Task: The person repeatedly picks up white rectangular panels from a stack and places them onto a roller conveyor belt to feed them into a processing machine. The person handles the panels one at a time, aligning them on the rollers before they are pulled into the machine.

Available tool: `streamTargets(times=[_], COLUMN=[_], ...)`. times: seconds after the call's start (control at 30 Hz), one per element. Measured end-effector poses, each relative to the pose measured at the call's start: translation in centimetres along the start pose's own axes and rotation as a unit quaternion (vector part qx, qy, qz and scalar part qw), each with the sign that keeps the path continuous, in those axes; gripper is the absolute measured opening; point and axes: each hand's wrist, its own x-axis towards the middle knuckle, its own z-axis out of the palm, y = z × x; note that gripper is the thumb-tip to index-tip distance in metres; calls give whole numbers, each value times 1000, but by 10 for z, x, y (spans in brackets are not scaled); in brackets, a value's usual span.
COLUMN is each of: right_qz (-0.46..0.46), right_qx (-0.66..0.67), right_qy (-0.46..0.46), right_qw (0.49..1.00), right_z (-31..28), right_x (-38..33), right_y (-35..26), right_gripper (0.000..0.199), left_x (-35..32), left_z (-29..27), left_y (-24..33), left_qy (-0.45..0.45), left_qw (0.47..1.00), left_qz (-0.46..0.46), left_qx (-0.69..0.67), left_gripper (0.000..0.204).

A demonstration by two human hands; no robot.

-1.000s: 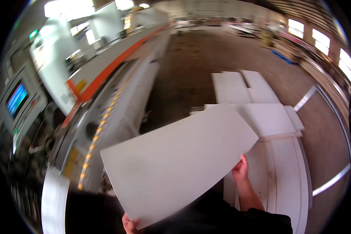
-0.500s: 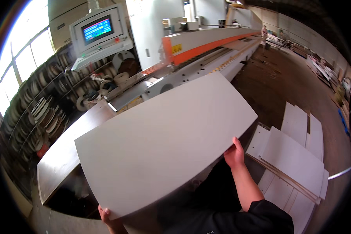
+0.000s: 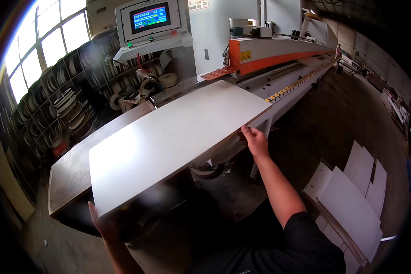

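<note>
A large white rectangular panel (image 3: 169, 141) lies slanting across the machine's infeed end and a metal-topped side table. My right hand (image 3: 256, 140) is closed on its near long edge, towards the right end, thumb on top and the other fingers hidden below. At the panel's near left corner is my left hand (image 3: 102, 223), one digit upright along the short edge. Its other fingers are partly hidden beneath the board and slightly blurred, but it appears to grip that corner.
The long machine has an orange-edged beam (image 3: 278, 61) and a control screen (image 3: 150, 17). Rolls of edging (image 3: 71, 102) fill a rack at the left. The side table (image 3: 68, 176) stands below them. More white panels (image 3: 351, 205) are stacked at lower right. A distant person (image 3: 338, 51) stands beyond.
The panel has moved away from me and come down onto the machine's end and side table. Both hands moved with it, the right one forward and left. My view has also shifted.
</note>
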Motion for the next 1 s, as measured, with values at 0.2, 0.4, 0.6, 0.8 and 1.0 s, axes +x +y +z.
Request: streamTargets(times=[0.2, 0.4, 0.6, 0.8, 1.0], right_qz=[-350, -351, -330, -321, -307], right_qx=[-294, -419, -451, -504, -517], right_qy=[34, -14, -29, -33, -19], right_qw=[889, 837, 829, 801, 799], right_z=[24, 46, 58, 55, 34], right_x=[-54, -60, -27, -13, 19], right_y=[-20, -19, -21, -25, -24], right_gripper=[61, 87, 100, 112, 114], left_x=[-39, -21, 10, 15, 20], left_z=[59, 62, 78, 83, 120], left_y=[5, -16, -16, -28, -36], left_qy=[114, 158, 173, 181, 143], left_qw=[987, 983, 976, 974, 977], left_qz=[56, 90, 114, 98, 117], left_qx=[-94, 31, 68, 91, 102], left_gripper=[38, 27, 40, 43, 41])
